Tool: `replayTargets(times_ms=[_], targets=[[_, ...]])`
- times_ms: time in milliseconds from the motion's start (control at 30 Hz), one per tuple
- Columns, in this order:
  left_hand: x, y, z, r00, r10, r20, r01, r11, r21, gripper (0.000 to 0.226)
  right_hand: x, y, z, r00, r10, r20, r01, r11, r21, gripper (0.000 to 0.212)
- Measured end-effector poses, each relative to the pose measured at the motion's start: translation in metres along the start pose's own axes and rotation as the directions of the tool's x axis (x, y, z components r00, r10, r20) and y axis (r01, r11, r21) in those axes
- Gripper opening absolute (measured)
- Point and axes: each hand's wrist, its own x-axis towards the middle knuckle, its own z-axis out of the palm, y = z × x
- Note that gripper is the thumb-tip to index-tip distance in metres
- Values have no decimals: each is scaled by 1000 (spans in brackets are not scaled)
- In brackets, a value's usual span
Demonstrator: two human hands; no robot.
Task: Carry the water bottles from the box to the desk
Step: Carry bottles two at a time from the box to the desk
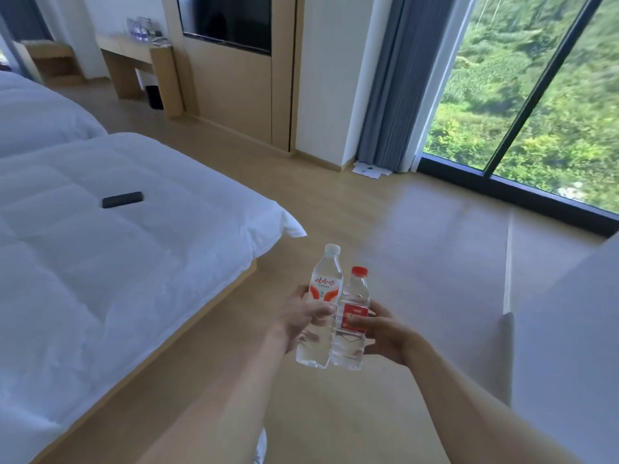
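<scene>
My left hand (298,318) grips a clear water bottle with a white cap and a red-and-white label (323,289). My right hand (385,329) grips a shorter clear bottle with a red cap and a red label (355,296). Both bottles stand upright, side by side and touching, held out in front of me over the wooden floor. The wooden desk (134,50) stands far off at the upper left against the wall, with several small items on top. No box is in view.
A white bed (100,262) fills the left side, with a dark remote (122,199) lying on it. A wall-mounted TV (227,21) hangs beyond. Floor-to-ceiling windows (536,112) and a grey curtain (392,82) are at the right. A white surface (569,329) sits at the right edge.
</scene>
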Motion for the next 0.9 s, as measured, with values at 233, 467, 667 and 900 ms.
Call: replayTargets(times_ms=[233, 467, 667, 900], targets=[[78, 54, -54, 996, 2, 88, -5, 999, 34, 51, 72, -62, 19, 994, 18, -107, -16, 1000, 17, 59], [139, 101, -107, 993, 8, 121, -10, 1000, 20, 52, 134, -112, 43, 991, 11, -132, -9, 1000, 12, 55], [188, 118, -118, 991, 14, 131, -14, 1000, 5, 54, 172, -133, 34, 979, 14, -201, -10, 1000, 22, 58], [254, 134, -107, 983, 10, 183, -16, 999, 30, 56, 220, -152, -6, 976, 16, -218, -12, 1000, 21, 58]])
